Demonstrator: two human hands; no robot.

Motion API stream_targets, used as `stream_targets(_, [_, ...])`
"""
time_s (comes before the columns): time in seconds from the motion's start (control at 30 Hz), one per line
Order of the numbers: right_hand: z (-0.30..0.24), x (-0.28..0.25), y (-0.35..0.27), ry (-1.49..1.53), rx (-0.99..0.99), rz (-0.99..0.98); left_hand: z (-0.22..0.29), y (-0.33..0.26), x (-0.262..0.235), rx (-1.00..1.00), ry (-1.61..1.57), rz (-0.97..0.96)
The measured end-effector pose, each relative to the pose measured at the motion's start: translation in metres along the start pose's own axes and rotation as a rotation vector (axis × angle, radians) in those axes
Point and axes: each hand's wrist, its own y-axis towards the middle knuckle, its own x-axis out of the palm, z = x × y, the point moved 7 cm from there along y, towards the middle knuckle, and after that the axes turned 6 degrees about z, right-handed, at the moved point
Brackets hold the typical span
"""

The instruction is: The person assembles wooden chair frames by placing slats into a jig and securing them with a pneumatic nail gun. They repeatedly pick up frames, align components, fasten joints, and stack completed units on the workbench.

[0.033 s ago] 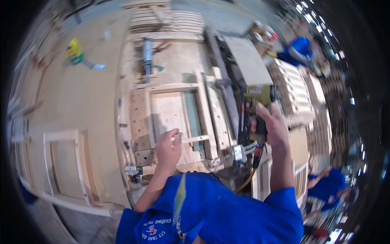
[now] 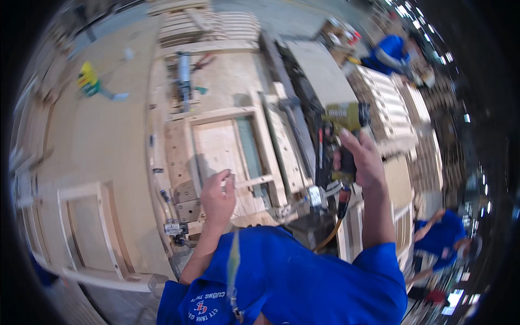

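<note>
Right hand (image 2: pixel 367 162) stays wrapped round olive nail gun (image 2: pixel 341 115). Left hand (image 2: pixel 218 200) stays over wooden frame (image 2: pixel 270 151), fingers curled; pinch contents unclear. View shifts slightly.

A wooden frame rail (image 2: pixel 269 154) stands between the hands (image 2: pixel 218 197) (image 2: pixel 365 165), with room above.

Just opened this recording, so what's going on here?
A person in a blue shirt holds an olive-green nail gun in the right hand, to the right of a wooden frame. The left hand is at the frame's near left part, its fingers curled; whether they pinch anything is unclear. Beyond the frame lies a caulking-gun-like tool.
</note>
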Motion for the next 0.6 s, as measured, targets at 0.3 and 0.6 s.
stream_targets(0.3, [0.054,-0.131,-0.079,-0.134,0.016,0.327,0.071,-0.038,0.089,0.331,-0.100,-0.479])
stream_targets(0.6, [0.111,-0.262,-0.056,-0.839,-0.312,0.621,0.034,-0.032,0.109,0.339,0.152,-0.512])
